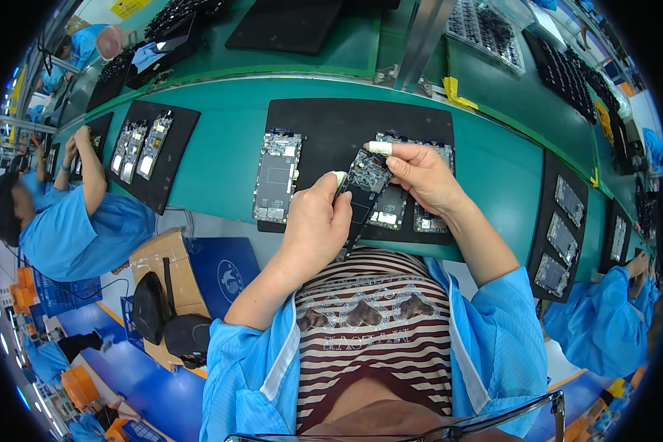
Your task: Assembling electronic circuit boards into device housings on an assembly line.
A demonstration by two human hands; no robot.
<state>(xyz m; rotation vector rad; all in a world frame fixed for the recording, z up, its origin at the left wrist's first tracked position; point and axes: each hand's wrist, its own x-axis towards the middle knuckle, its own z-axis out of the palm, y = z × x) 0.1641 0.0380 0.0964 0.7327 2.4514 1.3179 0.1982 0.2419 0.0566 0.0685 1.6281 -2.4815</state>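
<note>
A dark circuit board [366, 187] is held tilted above the black mat [320, 110], close to my body. My left hand [318, 221] grips its left edge, fingers closed round it. My right hand [423, 175] pinches at the board's top end; a white finger cover [379, 148] is on its index finger, and a pale one shows on a left finger. On the mat to the left lies another circuit board [278, 177]. Right of the held board, a circuit board [390, 206] and one more board [429, 221] lie partly hidden behind my right hand and the held board.
The mat rests on a green workbench [228, 110]. Co-workers in blue sit at left [88, 228] and right [604, 317], beside black mats with boards [144, 151] [560, 239]. A metal post [420, 44] and a raised shelf edge run behind. A cardboard box [171, 269] stands lower left.
</note>
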